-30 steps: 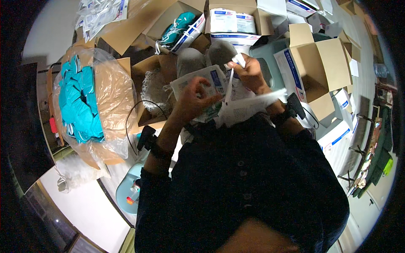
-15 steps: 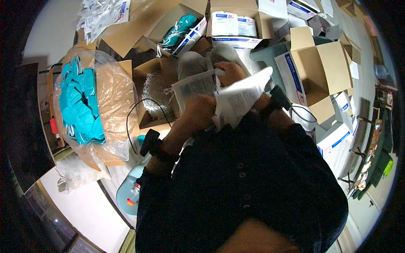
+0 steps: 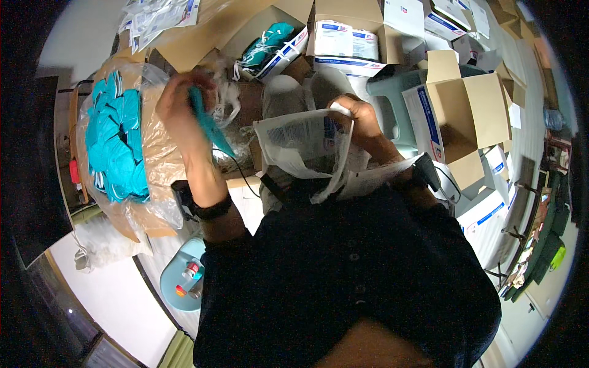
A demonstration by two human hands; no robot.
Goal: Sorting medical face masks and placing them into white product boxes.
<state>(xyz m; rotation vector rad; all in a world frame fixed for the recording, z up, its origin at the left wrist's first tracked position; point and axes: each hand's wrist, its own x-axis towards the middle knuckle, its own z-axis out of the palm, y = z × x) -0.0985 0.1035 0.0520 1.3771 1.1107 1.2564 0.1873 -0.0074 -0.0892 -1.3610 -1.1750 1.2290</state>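
My left hand (image 3: 184,107), blurred by motion, is raised at the left with its fingers closed round a teal folded piece (image 3: 208,127). White straps (image 3: 227,101) show beside this piece; it looks like a face mask. In front of my lap, my right hand (image 3: 359,118) pinches the upper right corner of a printed translucent plastic bag (image 3: 291,141). The bag's mouth gapes toward me, and its back wall shows printed text. Behind my left hand a cardboard box with white straps is partly hidden.
At the left, a clear-lined carton (image 3: 162,184) holds many teal folded pieces (image 3: 116,147). Ahead stand a carton with a teal bundle (image 3: 268,43) and one with white packs (image 3: 334,38). An opened carton (image 3: 454,113) rests on a grey-green stool (image 3: 386,92). A blue stool (image 3: 175,276) carries a bottle.
My left hand has left the bag and swung up and left, now with a teal piece in it. The bag, still in my right hand, has opened out.
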